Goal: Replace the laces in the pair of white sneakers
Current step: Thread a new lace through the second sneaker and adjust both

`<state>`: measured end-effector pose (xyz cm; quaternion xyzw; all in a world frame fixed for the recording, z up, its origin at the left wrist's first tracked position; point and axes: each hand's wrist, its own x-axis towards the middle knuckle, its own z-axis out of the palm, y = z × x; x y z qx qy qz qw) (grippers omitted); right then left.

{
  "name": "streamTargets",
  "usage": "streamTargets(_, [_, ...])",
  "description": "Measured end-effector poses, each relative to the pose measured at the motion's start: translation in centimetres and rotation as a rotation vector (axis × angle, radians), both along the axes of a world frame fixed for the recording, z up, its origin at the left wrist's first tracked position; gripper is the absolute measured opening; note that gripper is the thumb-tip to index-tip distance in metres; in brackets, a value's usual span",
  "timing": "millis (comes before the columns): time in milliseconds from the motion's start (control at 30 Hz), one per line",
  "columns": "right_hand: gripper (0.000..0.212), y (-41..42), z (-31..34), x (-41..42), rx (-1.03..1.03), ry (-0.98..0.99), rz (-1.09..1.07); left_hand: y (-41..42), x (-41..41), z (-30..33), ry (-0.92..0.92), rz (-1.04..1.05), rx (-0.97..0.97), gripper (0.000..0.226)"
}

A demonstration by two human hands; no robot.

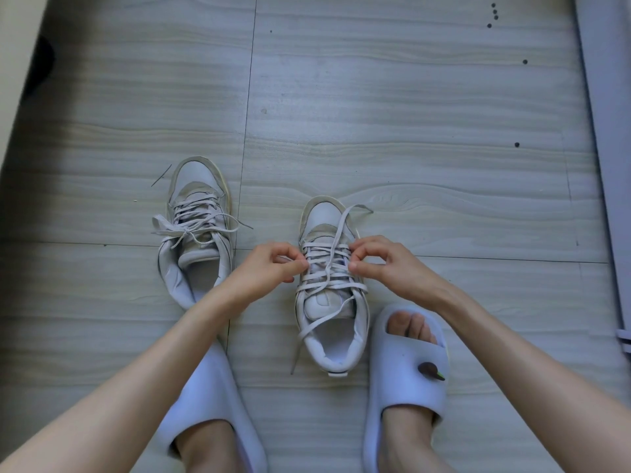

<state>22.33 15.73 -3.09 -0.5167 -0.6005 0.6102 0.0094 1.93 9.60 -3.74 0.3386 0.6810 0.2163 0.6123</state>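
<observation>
I have my left hand [269, 266] and right hand [382, 264] pinching the lace [329, 264] mid-shoe on the right sneaker [333, 302]; next, probably draw each crossing out evenly.

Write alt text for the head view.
Both hands, left and right, pinch the lace across a white sneaker on a grey floor. The other sneaker stands to its left, laced; the person wears pale slides.

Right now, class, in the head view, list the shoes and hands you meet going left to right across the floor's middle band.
Tied sneaker → left hand → sneaker being laced → right hand
</observation>
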Motion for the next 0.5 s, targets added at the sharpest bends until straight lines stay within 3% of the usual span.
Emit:
streamTargets(167, [0.022, -0.2, -0.1, -0.4, 0.110, 0.050, -0.116, -0.4, 0.4, -0.1, 0.118, 0.000, 0.132, 0.016])
streamTargets(300, [0.004, -0.8, -0.3, -0.6, 0.389, -0.088, 0.209, -1.1, 1.1, 0.1, 0.329, -0.200, 0.240, 0.007])
streamTargets(367, [0.010, -1.1, -0.8, -0.6, 0.529, -0.146, 0.327, -1.6, 1.5, -0.1, 0.383, -0.249, 0.263, 0.007])
streamTargets(500, [0.010, -1.0, -0.6, -1.4, 0.540, -0.221, 0.374, -1.3, 2.0, -0.2, 0.424, -0.303, 0.283, 0.005])
